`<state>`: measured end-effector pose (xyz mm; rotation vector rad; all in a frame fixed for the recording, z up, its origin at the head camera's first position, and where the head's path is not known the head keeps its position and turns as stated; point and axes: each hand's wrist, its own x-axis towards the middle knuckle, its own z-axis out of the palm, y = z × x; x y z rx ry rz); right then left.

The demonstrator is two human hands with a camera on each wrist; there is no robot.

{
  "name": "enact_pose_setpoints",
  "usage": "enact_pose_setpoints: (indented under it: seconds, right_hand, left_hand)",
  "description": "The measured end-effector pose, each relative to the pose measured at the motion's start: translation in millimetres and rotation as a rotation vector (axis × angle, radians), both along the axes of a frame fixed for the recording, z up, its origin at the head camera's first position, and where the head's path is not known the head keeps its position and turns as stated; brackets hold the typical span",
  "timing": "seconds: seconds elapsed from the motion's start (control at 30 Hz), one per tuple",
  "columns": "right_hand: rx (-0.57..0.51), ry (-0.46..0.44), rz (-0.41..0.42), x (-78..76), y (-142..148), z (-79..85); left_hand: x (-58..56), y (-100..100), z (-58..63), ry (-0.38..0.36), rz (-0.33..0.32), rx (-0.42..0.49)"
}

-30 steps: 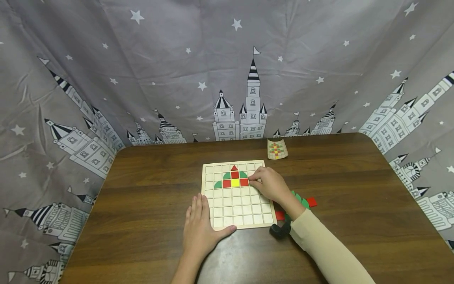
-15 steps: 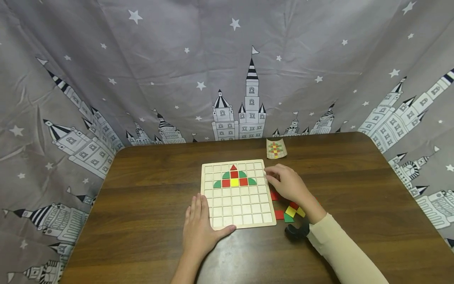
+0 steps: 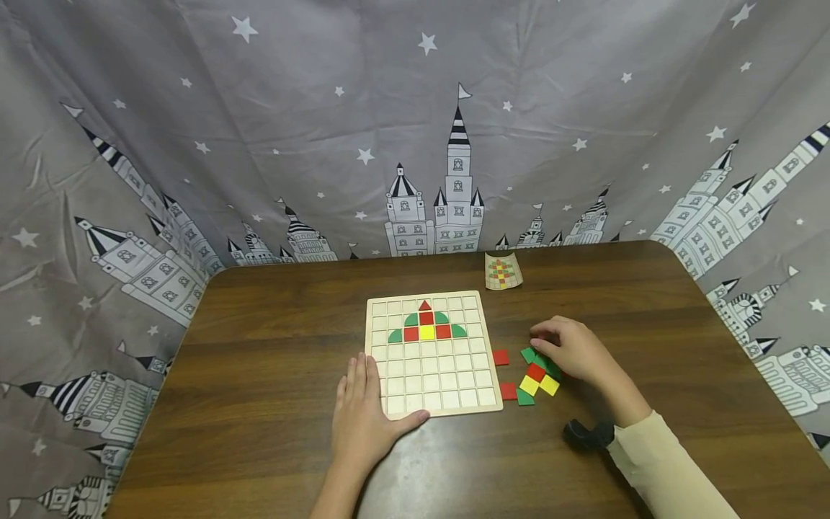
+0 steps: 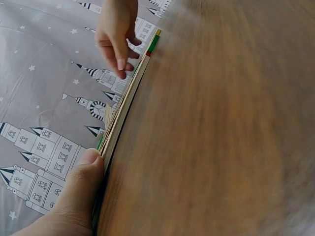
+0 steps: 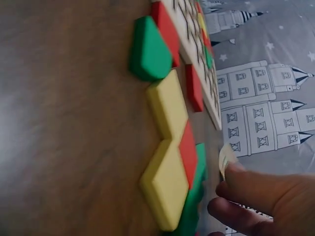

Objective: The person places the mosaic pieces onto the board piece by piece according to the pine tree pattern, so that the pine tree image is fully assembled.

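Observation:
A wooden grid board (image 3: 431, 383) lies at mid-table, with red, green and yellow tiles set in its upper rows. My left hand (image 3: 364, 418) rests at its near-left corner, fingers straight along the left side and thumb along the front edge; the left wrist view shows that thumb (image 4: 81, 184) against the rim. My right hand (image 3: 580, 353) hovers beside the loose tiles right of the board, fingers loosely bent, with nothing visible between them. Yellow square tiles (image 5: 165, 184), a red square tile (image 3: 535, 372) and green curved-edge tiles (image 3: 526, 397) are nearest to it, partly hidden by the hand.
Two red tiles (image 3: 501, 357) lie along the board's right edge. A small curled pattern card (image 3: 503, 272) sits at the table's back. Behind the wooden table (image 3: 259, 360) hangs a grey curtain (image 3: 292, 108) printed with castles and stars.
My right hand has moved from the board rightward to the loose tiles. A green curved-edge tile now shows at the right end of the board's lower filled row. My left hand stays put.

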<state>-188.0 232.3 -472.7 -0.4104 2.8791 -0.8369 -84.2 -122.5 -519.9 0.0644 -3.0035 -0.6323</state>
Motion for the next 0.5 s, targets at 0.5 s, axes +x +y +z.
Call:
enact_pose_setpoints:
  seconds: [0.5]
  right_hand:
    - [-0.052,0.011,0.050,5.4,-2.7,-11.0]
  left_hand:
    - [0.0,-0.8,-1.2,-0.009,-0.001,0.001]
